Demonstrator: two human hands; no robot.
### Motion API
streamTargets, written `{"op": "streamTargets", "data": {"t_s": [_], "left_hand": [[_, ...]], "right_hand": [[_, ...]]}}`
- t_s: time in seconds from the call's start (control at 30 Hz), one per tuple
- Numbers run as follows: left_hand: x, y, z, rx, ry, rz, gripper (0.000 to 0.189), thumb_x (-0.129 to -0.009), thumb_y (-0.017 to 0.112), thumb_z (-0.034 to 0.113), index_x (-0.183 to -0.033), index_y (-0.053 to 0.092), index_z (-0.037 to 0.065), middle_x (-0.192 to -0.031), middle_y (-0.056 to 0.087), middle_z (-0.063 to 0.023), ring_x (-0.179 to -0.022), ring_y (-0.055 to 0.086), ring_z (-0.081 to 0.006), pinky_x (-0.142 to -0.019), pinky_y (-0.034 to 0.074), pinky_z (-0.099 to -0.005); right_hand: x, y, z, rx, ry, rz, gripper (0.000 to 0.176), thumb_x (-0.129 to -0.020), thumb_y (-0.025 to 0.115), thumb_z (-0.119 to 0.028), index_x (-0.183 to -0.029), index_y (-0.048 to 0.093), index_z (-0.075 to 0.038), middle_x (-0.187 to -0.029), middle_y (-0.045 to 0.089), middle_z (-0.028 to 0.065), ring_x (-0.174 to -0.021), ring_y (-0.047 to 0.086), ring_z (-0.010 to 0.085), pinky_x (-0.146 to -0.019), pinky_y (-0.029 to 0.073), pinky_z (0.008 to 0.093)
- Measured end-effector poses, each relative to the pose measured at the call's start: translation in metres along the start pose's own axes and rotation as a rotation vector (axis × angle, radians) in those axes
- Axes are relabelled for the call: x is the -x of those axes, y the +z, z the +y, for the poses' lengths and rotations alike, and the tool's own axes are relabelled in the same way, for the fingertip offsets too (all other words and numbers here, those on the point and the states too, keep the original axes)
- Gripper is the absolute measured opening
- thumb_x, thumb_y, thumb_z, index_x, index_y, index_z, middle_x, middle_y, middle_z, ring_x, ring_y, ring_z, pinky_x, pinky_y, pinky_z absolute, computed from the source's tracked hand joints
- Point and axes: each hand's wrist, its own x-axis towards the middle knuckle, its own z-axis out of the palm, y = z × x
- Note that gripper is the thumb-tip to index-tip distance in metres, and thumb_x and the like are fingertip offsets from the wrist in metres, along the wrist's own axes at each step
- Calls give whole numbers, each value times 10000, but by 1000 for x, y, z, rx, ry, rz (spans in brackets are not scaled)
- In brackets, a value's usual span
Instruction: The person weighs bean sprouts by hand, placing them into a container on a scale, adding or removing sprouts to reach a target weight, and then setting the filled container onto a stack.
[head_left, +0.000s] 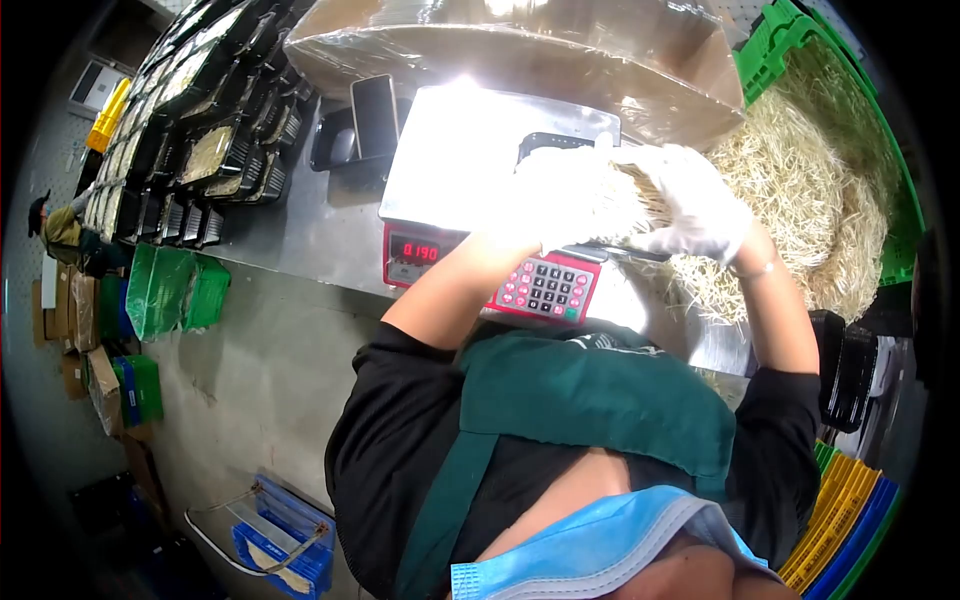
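A black plastic tray [545,142] with pale bean sprouts [625,205] sits on the scale's steel platform [440,140]. My left hand [560,195], in a white glove, lies over the tray's left part; glare washes out its fingers. From the right, my gloved right hand [700,205] curls round the sprouts at the tray's right end, its thumb low by the near rim. Some strands show between the two hands. The red scale [545,288] reads 0.190 on its display [415,250].
Loose sprouts [800,190] fill a green crate [900,170] at right. Stacked black trays [215,150] stand at left. A phone [375,118] leans in a small black tray [335,140]. Behind the scale is a plastic-lined box [520,55]. A blue crate [285,535] is on the floor.
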Motion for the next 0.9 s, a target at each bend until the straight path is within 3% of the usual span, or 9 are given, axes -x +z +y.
{"op": "streamTargets", "data": {"t_s": [0.23, 0.33, 0.4, 0.5, 0.57, 0.67, 0.7, 0.83, 0.9], "left_hand": [[-7, 5, -1, -101, -5, -190, 758, -769, 624, 471, -1306, 393, -12, -960, 583, -131, -847, 551, -265, -780, 453, -384], [-16, -22, 24, -145, -72, -297, 737, -780, 640, 415, -1318, 377, -14, -993, 585, -140, -902, 557, -265, -810, 449, -387], [-10, -15, 19, -208, -146, -350, 748, -779, 652, 391, -1333, 358, -18, -1036, 585, -151, -947, 561, -269, -840, 445, -391], [2, 7, -10, 150, 64, 51, 798, -771, 665, 391, -1355, 319, -28, -1170, 542, -197, -1039, 547, -288, -895, 431, -400], [-11, -6, 15, 145, 114, 127, 749, -756, 678, 354, -1326, 366, -19, -1132, 565, -186, -1015, 556, -292, -899, 427, -405], [-15, -22, 49, 158, 157, 251, 679, -734, 697, 299, -1283, 437, -4, -1074, 600, -169, -978, 569, -297, -905, 421, -411], [-16, -26, 48, 149, 173, -114, 453, -737, 690, 220, -1122, 561, 19, -1132, 550, -197, -978, 533, -368, -867, 415, -423], [-22, -27, 37, 47, 118, -234, 206, -818, 568, 238, -929, 637, 79, -985, 599, -157, -964, 541, -344, -890, 398, -401], [-12, -15, 23, -116, 43, -137, 412, -829, 573, 268, -1206, 535, 106, -1235, 497, -162, -1152, 429, -368, -993, 285, -483]], "right_hand": [[43, 40, 40, -296, 46, 241, 382, -760, 650, -30, -1133, 591, -85, -923, 560, 123, -806, 563, 245, -757, 491, 330], [58, -14, 22, -658, 434, 336, 38, -769, 678, -29, -803, 663, -37, -810, 578, 46, -691, 564, 114, -607, 500, 223], [71, -37, 24, -926, 510, 495, 98, -784, 673, -37, -882, 666, -32, -775, 619, 25, -676, 562, 85, -608, 495, 213], [70, -43, 13, -1014, 435, 554, 165, -809, 666, -132, -930, 659, -20, -779, 639, 26, -693, 584, 72, -622, 493, 212], [50, -10, 6, -902, 387, 461, 219, -807, 672, -223, -965, 668, -71, -942, 648, 57, -777, 616, 125, -698, 501, 256], [25, 49, 14, -257, -167, 562, 387, -846, 571, -382, -1125, 613, -117, -1092, 604, 119, -1032, 544, 295, -921, 430, 392], [28, 51, 18, -254, -135, 502, 429, -841, 577, -398, -1164, 589, -115, -1139, 588, 123, -1037, 551, 283, -924, 433, 382], [91, 7, 60, -400, 173, 390, 477, -770, 697, -254, -1203, 559, -108, -1247, 553, 81, -1126, 539, 254, -964, 425, 359], [134, 37, 135, 34, 400, 335, 582, -765, 679, -128, -1300, 451, -142, -1347, 461, 83, -1197, 484, 252, -988, 408, 347]]}}
